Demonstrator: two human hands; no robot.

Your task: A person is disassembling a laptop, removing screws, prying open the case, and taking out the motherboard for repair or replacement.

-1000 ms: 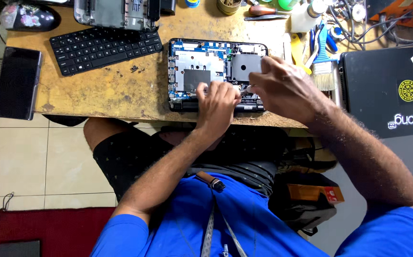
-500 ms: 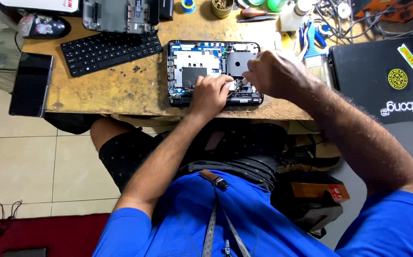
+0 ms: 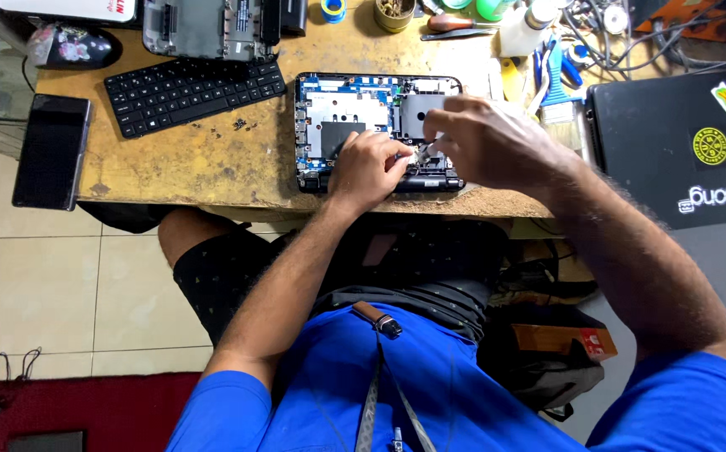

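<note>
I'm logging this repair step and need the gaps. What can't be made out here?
- Head view: the small pale part between the left hand and right hand is too small to identify.
- The opened laptop's lower right is covered by both hands.
- The black case is cut off at the right edge.

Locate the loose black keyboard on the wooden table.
In the head view, the loose black keyboard lies left of the opened laptop base, with the black phone further left at the table edge.

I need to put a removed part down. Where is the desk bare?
Bare wood lies below the black keyboard, between the phone and the opened laptop, apart from a few small screws. The back edge and the right side by the blue brush are crowded, and both hands cover the laptop's front.
</note>
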